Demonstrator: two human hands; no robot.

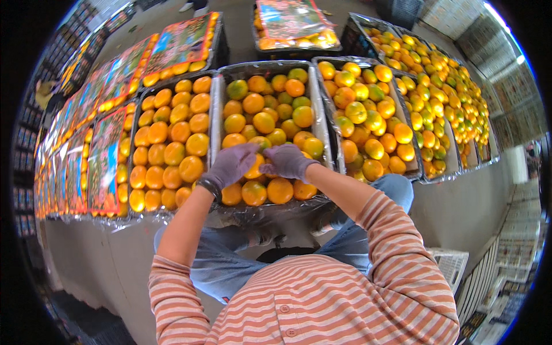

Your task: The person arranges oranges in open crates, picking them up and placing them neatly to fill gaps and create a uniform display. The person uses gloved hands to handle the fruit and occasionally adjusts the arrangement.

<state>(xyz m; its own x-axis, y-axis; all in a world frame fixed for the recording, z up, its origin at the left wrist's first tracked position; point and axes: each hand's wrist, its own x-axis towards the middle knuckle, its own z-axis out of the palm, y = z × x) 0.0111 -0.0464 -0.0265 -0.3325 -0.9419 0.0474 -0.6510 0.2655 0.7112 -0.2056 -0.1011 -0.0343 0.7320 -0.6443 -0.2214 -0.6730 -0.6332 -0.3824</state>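
Before me stands a crate of oranges, lined with clear plastic film and pale sheets along its sides. My left hand, in a thin purple-grey glove with a dark band at the wrist, lies over the fruit at the near left. My right hand, gloved alike, is just to its right, fingers pointing left. Between the two hands shows an orange; whether either hand grips it is hidden by the fingers and blur. A row of oranges lies along the near edge, below my hands. Farther back the fruit is heaped unevenly, some of it greenish.
To the left is a crate of oranges in neat rows; beyond it, several crates carry printed sheets. Loosely filled crates extend right. A covered crate stands behind. A white plastic basket sits on the floor at right.
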